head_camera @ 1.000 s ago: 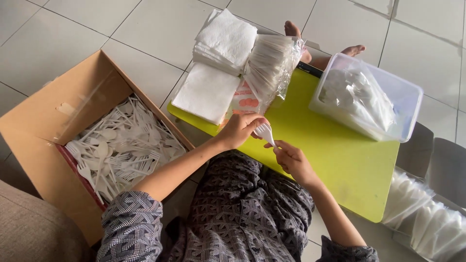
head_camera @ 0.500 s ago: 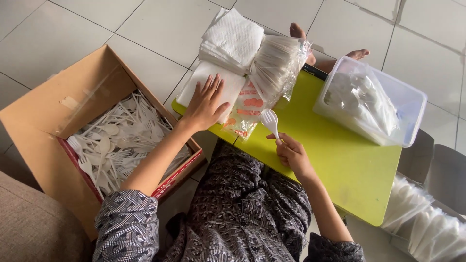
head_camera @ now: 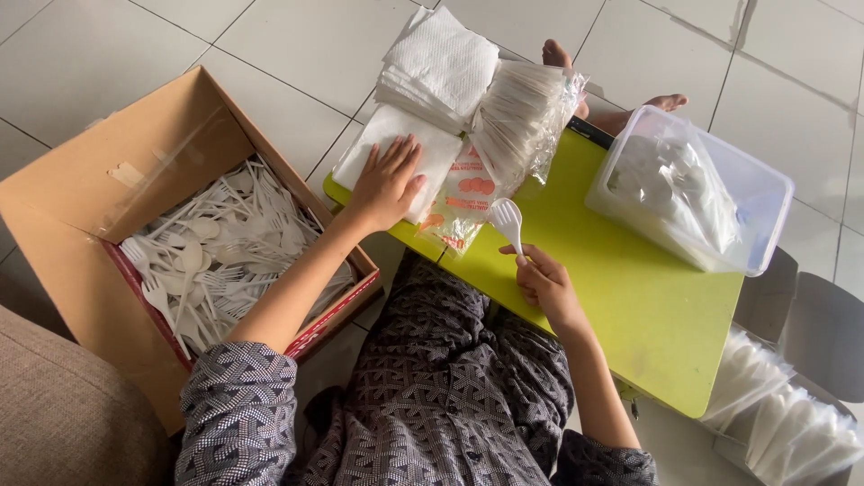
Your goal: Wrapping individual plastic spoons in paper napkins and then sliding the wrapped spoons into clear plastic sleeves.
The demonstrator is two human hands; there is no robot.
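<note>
Fingers of the left hand (head_camera: 389,183) lie spread flat on a napkin (head_camera: 396,148), upper middle of the frame. Right hand (head_camera: 544,281) pinches a white spoon (head_camera: 508,220) upright over the green table (head_camera: 648,315).

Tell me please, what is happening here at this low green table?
A person sits on the floor at a low green table. The right hand holds a white plastic spoon upright by its handle. The left hand lies flat on a stack of white napkins. A cardboard box of white plastic cutlery stands to the left, and a clear plastic tub sits at the table's far right.
</note>
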